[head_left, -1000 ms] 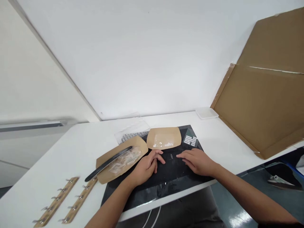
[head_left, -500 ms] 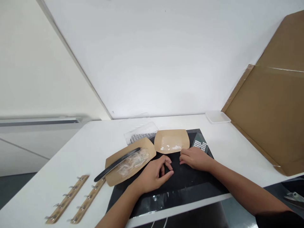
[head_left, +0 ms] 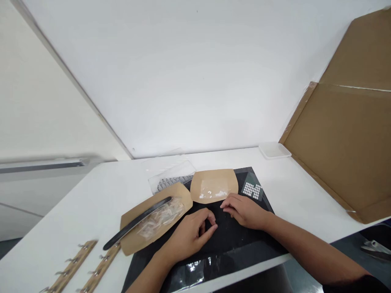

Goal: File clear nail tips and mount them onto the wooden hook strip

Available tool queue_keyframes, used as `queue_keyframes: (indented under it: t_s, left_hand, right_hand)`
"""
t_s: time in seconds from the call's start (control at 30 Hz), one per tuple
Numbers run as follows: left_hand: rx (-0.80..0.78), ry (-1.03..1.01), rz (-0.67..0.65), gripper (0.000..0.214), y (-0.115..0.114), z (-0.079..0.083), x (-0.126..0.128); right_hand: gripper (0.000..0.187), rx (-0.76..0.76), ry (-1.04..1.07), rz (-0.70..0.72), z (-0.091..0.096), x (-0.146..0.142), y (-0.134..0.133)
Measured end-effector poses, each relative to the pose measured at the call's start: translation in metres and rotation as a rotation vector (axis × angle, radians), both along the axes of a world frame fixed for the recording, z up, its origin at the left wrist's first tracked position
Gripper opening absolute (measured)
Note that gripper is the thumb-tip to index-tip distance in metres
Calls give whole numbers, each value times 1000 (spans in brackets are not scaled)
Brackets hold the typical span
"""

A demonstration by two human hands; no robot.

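Fingers of my left hand curl inward at the black mat's middle; pinching anything, I cannot tell. My right hand rests beside it, loose and unclenched.

White bits are too small to identify.

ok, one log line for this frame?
left hand: curled over black mat, grip unclear | right hand: flat on mat, fingertips by small paper tray | tray: white bits inside
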State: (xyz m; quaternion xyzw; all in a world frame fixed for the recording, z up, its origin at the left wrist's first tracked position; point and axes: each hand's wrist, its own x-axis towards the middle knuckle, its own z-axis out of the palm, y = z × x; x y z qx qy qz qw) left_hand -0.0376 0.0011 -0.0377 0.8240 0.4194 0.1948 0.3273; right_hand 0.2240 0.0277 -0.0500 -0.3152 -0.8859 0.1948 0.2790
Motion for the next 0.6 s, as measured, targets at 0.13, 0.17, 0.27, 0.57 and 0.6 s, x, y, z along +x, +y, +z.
queue_keyframes:
  t_s: [0.13,0.17,0.27,0.57,0.6]
  left_hand:
    - [6,5,-7,18,-1,1,0]
    - [8,7,-11,18,-1,1,-1]
    - [49,15,-35,19,1,-1,-2]
    - [311,64,-44,35,-8,13,-26]
    - [353,62,-17,34,-16,16,-31]
  right_hand:
    - [14,-66,49,-7,4,2,2]
    - [14,-63,35,0,5,2,2]
    - [14,-22,-20,57,7,2,2]
    - [14,-34,-8,103,4,10,5]
    - [15,-40,2,98,3,11,5]
